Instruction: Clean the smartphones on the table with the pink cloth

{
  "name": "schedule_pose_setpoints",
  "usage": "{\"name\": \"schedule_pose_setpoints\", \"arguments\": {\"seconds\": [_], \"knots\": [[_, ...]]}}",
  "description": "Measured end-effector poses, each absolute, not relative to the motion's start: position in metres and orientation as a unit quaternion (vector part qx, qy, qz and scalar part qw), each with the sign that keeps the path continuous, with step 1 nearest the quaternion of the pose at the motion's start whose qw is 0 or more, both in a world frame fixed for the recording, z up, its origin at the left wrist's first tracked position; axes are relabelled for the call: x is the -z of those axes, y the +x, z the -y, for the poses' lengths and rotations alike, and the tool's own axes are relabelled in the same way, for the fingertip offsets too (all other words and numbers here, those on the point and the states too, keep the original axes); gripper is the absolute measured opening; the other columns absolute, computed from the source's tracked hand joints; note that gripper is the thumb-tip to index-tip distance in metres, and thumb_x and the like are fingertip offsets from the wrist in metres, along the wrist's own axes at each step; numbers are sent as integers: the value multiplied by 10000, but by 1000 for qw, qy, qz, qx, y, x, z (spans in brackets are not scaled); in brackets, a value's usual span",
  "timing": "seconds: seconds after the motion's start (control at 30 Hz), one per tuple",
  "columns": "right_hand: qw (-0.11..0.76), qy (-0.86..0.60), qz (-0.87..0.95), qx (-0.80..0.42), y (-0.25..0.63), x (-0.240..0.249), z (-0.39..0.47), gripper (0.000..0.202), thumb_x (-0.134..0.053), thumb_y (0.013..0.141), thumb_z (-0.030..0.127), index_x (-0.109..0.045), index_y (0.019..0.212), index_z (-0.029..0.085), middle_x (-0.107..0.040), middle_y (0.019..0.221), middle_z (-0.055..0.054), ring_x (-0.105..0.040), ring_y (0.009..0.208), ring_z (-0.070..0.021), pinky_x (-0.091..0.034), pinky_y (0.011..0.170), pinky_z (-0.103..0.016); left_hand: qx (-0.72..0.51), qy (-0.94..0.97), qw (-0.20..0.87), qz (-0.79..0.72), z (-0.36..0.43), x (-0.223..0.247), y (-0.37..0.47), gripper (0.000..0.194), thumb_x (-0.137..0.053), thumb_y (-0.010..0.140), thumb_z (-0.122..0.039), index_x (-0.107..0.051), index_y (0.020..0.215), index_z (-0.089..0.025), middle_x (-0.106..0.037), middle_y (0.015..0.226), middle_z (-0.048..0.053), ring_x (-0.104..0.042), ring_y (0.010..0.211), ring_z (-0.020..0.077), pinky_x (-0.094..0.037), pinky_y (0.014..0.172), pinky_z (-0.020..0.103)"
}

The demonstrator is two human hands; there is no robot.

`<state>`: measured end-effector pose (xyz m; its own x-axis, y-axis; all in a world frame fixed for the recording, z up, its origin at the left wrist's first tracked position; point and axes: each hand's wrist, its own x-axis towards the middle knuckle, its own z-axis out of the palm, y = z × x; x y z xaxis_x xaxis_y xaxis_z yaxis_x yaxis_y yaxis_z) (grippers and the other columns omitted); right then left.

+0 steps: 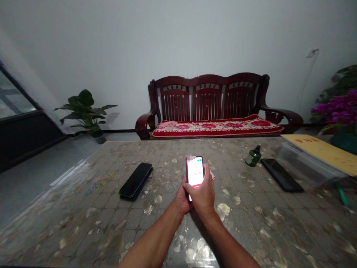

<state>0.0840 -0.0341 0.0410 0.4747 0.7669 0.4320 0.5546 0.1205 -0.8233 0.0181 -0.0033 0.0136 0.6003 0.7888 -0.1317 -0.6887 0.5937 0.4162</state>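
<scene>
I hold the lit phone [196,169] in both hands, its screen turned up towards me. My left hand [182,200] cups its lower left side from beneath, and my right hand [205,191] closes around the right edge, the thumb lying across the lower screen by a red band. Neither hand is spread wide; both are curled onto the phone, above the near-middle of the patterned table [167,230]. Just beyond my right fingers, a bit of something pink [212,174] shows, mostly hidden.

To the left, well apart from my hands, a dark phone [136,180] lies at a slant on what looks like another dark, flat thing. Farther left are some small coloured loops [97,184], too blurred to tell exactly. On my right stands a green bottle [253,157] with a black top, and just beside it a black phone [281,175] lies flat. Next comes a clear plastic box [309,165] with a yellow sheet [320,150] over it. Past the table's far edge is a dark red wooden bench [208,98] with a red flowered cover [217,127].
</scene>
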Motion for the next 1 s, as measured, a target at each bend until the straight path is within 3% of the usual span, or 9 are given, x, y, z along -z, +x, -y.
{"name": "schedule_pose_setpoints", "arguments": {"seconds": [0.47,0.63,0.83,1.0], "knots": [[548,-662,499,-108,82,-41,40,990,-759,688,364,-295,1543,179,-470,1482,-199,-482,1307,-409,-426,1033,-560,-432,156,873,-163,2,-3,13,481,-527,973,-436,-666,1280,-94,-774,1042,109,-682,1106,296,-431,1082,391],[549,-666,490,-123,82,-42,41,998,-767,683,374,-302,1542,168,-465,1493,-202,-477,1322,-414,-417,1048,-567,-429,132,878,-165,3,-4,11,405,-551,967,-428,-730,1166,-124,-770,1093,88,-693,1087,243,-418,1087,318],[556,-656,498,-115,81,-40,42,1009,-770,669,337,-300,1549,179,-445,1516,-189,-475,1328,-402,-405,1071,-553,-430,95,884,-155,5,-6,10,394,-530,982,-375,-725,1158,-82,-775,1058,100,-710,1029,244,-430,1071,332],[546,-664,497,-117,80,-43,44,989,-743,671,322,-308,1544,158,-478,1488,-189,-488,1319,-385,-414,1067,-537,-418,129,889,-139,2,-4,9,446,-634,911,-437,-722,1178,-91,-748,1155,129,-682,1125,263,-409,1118,354]]}}
